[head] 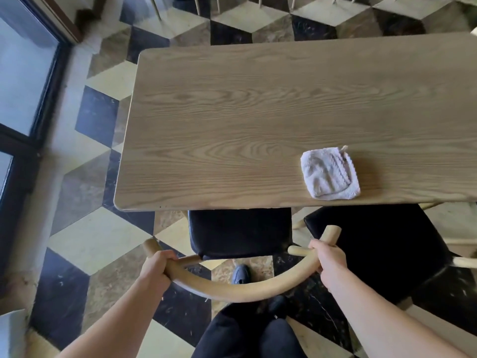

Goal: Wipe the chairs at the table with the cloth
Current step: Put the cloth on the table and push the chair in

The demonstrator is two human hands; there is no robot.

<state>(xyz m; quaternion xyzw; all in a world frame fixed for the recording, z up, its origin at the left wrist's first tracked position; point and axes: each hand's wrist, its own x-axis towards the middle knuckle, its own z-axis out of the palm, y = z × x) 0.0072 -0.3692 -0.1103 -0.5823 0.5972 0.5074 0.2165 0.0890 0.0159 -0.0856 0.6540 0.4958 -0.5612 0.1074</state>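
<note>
- While my left hand [157,264] curls round the left end of the chair's rail [232,288], I'd keep that grip firm; a slack one would let the chair [240,233] twist.
- Seat sits partly tucked under the table [232,112]; I judge it should be drawn straight back, evenly on both sides, to bare it for wiping.
- Right hand [329,259] wraps the rail's right end likewise; it holds no cloth.
- Cloth [329,174] lies folded on the table near its front edge, right of the chair; a second chair [382,244] stands beside.
</note>
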